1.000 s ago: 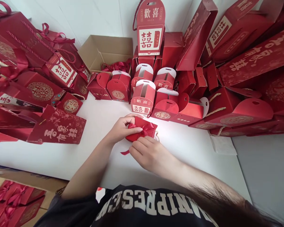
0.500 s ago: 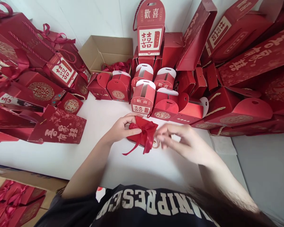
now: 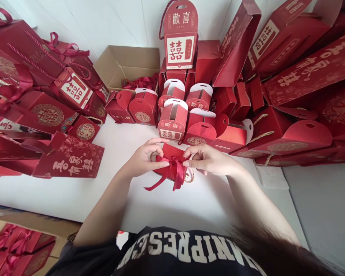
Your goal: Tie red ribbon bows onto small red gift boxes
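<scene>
A small red gift box [image 3: 172, 148] sits on the white tabletop in front of me, with a red satin ribbon [image 3: 178, 177] tied in a bow across its top. The ribbon's tails hang toward me. My left hand [image 3: 146, 159] pinches the bow's left loop between thumb and fingers. On the other side, my right hand [image 3: 209, 159] pinches the right loop the same way. A twisted gold cord handle [image 3: 190, 175] shows at the box's right side, under my right hand. Part of the box is hidden behind the bow and my fingers.
Several small red boxes [image 3: 172, 119] stand just beyond my hands, before an open cardboard box [image 3: 126, 63] with red ribbon inside. Larger red boxes crowd the left [image 3: 48, 109] and right [image 3: 290, 130]. Ribboned red boxes [image 3: 20, 249] lie low at the left.
My right hand has moved left onto the bow and now pinches its right loop. My left hand stays at the left loop. The view has shifted slightly.
</scene>
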The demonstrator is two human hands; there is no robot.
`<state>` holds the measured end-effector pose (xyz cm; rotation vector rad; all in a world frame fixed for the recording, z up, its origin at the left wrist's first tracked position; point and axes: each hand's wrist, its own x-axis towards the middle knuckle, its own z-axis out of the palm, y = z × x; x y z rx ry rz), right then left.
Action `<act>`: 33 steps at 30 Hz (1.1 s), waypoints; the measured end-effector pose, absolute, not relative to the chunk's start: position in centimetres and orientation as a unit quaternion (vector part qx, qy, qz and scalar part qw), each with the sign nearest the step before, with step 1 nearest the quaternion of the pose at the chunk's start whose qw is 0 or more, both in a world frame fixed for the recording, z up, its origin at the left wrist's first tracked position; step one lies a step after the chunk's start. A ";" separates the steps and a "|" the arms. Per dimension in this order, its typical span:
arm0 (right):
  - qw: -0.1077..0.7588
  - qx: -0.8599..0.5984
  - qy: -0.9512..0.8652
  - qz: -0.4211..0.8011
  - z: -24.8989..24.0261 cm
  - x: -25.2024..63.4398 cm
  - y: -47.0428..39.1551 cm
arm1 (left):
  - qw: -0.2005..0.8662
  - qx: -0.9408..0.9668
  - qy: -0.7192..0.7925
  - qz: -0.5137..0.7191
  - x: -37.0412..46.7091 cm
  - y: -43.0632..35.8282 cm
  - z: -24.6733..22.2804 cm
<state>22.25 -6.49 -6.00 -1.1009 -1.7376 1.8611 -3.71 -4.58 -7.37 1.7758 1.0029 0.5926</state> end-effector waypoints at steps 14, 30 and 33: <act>0.140 -0.363 -0.528 0.755 -7.0 22.0 -5.8 | 0.528 0.709 0.397 0.246 -4.1 -4.1 -7.9; 0.163 -0.362 -0.505 0.766 -8.8 22.7 -5.6 | 0.567 0.650 0.377 0.338 -3.9 -3.7 -9.8; 0.163 -0.362 -0.505 0.767 -8.8 22.8 -5.5 | 0.551 0.643 0.391 0.360 -3.7 -3.7 -10.0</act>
